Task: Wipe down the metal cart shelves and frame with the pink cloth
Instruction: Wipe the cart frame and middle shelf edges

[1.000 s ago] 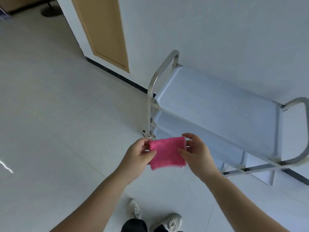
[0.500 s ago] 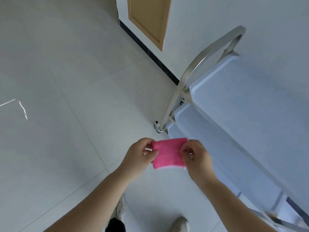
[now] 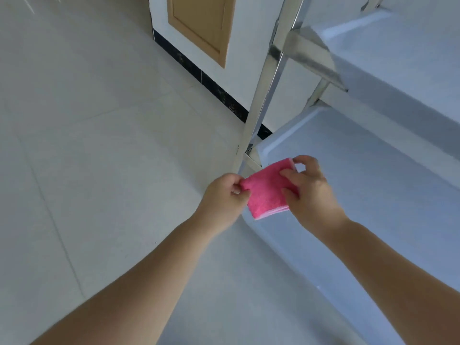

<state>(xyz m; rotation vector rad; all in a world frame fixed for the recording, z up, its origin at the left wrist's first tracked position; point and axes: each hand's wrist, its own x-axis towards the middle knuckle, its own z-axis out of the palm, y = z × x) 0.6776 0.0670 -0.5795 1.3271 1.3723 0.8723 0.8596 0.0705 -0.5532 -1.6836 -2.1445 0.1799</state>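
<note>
Folded pink terry cloth (image 3: 266,192) is held over the near corner of the lower pale-blue metal cart shelf (image 3: 348,195), just beside the shiny steel frame upright (image 3: 268,78). My left hand (image 3: 224,192) pinches its left edge. My right hand (image 3: 308,192) grips the right edge. The cloth appears clear of the metal. Judgement: wiping not begun; this shelf, the upper shelf (image 3: 398,58) and the frame are all left.
</note>
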